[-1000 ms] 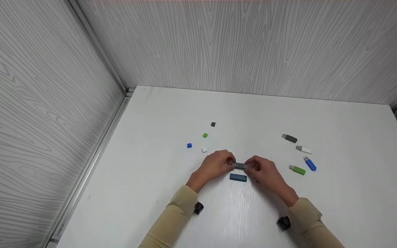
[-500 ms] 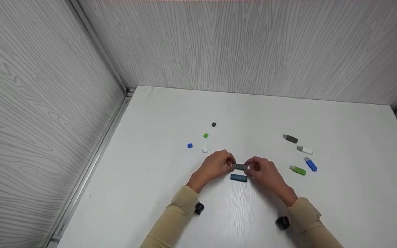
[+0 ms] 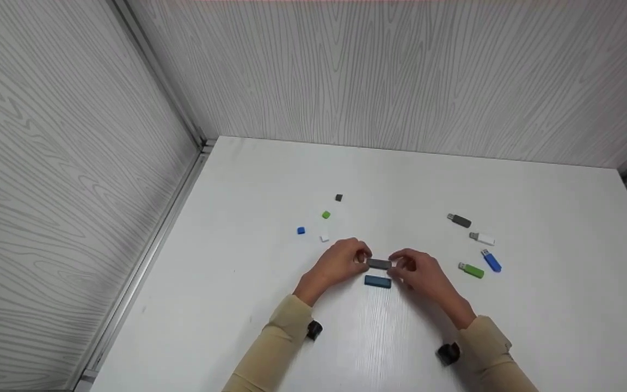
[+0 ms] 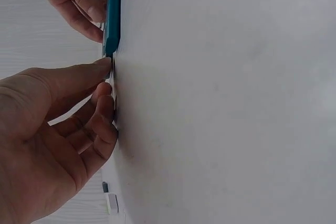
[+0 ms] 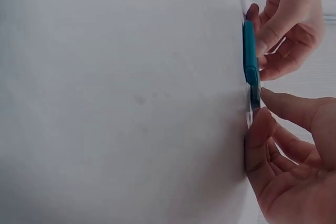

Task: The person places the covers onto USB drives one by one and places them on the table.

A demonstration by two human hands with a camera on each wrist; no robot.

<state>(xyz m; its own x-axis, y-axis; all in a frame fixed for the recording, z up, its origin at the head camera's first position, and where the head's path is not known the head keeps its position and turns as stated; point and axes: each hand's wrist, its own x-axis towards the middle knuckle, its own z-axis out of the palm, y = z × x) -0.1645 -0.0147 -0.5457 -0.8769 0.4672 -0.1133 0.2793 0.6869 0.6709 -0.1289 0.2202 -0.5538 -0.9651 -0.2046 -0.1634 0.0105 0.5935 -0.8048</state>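
In the head view a small dark grey bar [image 3: 380,264], about the size of a USB stick, lies between both hands. My left hand [image 3: 342,262] holds its left end between thumb and index finger. At the right end, the thumb and index fingertip of my right hand [image 3: 421,272] sit on either side of it. Just in front of the grey bar, parallel to it, a teal bar [image 3: 377,281] rests on the table. Both wrist views show the teal bar [image 4: 113,18] [image 5: 250,51] hiding most of the grey one; only its dark end [image 5: 255,97] shows.
To the right lie USB sticks with bare plugs: dark grey [image 3: 460,220], white [image 3: 482,238], blue [image 3: 491,261], green [image 3: 472,270]. To the left are small caps: black [image 3: 338,197], green [image 3: 326,215], blue [image 3: 301,231], white [image 3: 324,238]. Walls [image 3: 400,76] border the table.
The grey bar's upper face showed segments and a lighter right end; now it looks plain and evenly grey. My right fingers have shifted slightly right. The teal bar stays in place.
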